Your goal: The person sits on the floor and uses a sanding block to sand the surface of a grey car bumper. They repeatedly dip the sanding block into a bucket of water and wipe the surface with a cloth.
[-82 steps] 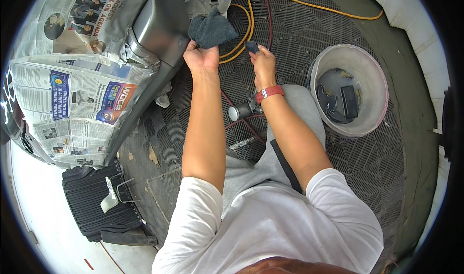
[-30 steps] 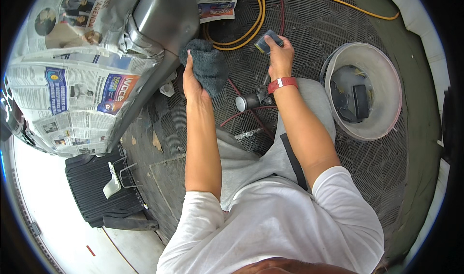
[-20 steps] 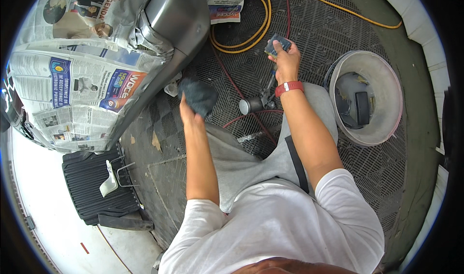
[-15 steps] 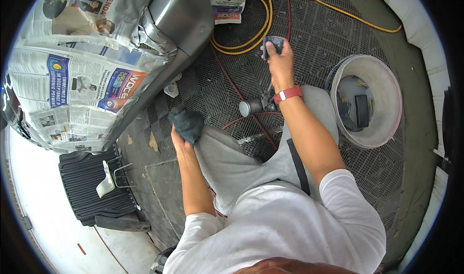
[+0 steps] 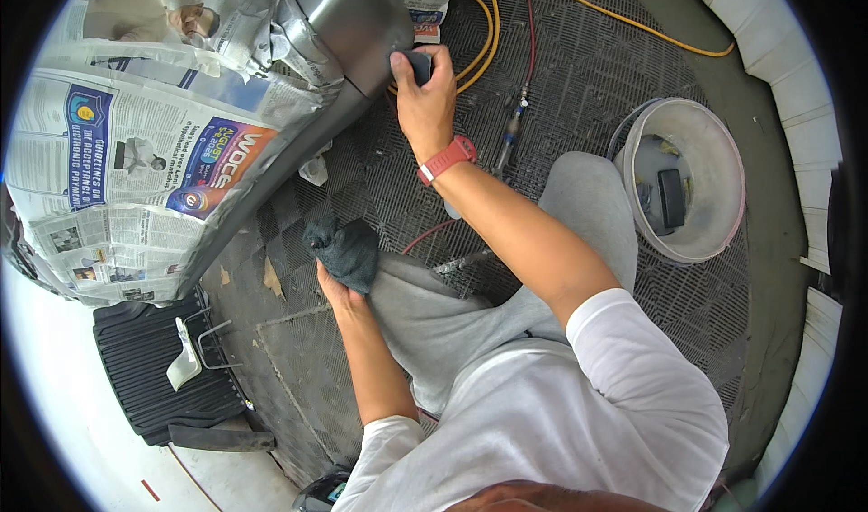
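My right hand [image 5: 427, 105], with a red watch strap at the wrist, grips a small dark sanding block [image 5: 419, 65]. It is at the lower edge of a smooth grey car body panel [image 5: 348, 24]; whether the block touches the panel I cannot make out. Sheets of newspaper [image 5: 136, 227] and clear plastic cover the bodywork left of that panel. Near my left knee, my left hand [image 5: 339, 288] is closed around a bunched dark cloth [image 5: 348, 257].
At right stands a whitish bucket [image 5: 731, 196] with water and a dark block [image 5: 670, 198] inside. A yellow hose [image 5: 624, 21] and a red hose [image 5: 532, 37] with a metal fitting [image 5: 514, 132] cross the ribbed floor. A black ribbed panel [image 5: 149, 363] lies lower left.
My right hand has moved left with the sanding block, from above the floor to the grey panel's edge. My left hand still holds the cloth. The view has shifted slightly.
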The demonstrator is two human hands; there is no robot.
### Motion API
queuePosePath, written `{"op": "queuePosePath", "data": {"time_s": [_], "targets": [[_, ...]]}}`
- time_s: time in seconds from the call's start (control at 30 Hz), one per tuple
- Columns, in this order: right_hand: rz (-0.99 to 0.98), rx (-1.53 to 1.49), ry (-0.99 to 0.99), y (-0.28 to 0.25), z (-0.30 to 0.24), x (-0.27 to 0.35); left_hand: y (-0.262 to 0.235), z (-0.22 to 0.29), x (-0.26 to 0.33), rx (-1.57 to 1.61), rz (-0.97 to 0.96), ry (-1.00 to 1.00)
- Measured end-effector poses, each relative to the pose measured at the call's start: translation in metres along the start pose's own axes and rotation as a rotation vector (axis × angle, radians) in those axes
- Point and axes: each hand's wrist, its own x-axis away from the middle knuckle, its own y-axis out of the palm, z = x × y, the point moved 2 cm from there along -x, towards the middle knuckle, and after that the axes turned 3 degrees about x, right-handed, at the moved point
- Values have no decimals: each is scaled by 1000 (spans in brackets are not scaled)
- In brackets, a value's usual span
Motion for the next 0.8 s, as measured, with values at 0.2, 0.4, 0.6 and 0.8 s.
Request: {"op": "queuePosePath", "data": {"time_s": [0.2, 0.4, 0.6, 0.8], "targets": [[171, -107, -103, 17, 10, -15, -13, 6, -4, 61, -42, -16], [184, -161, 28, 17, -7, -27, -20, 7, -1, 36, -25, -27], [-214, 210, -58, -28, 8, -11, 4, -6, -9, -138, -29, -43], [-136, 273, 162, -130, 57, 1, 141, -69, 0, -380, -77, -20]]}}
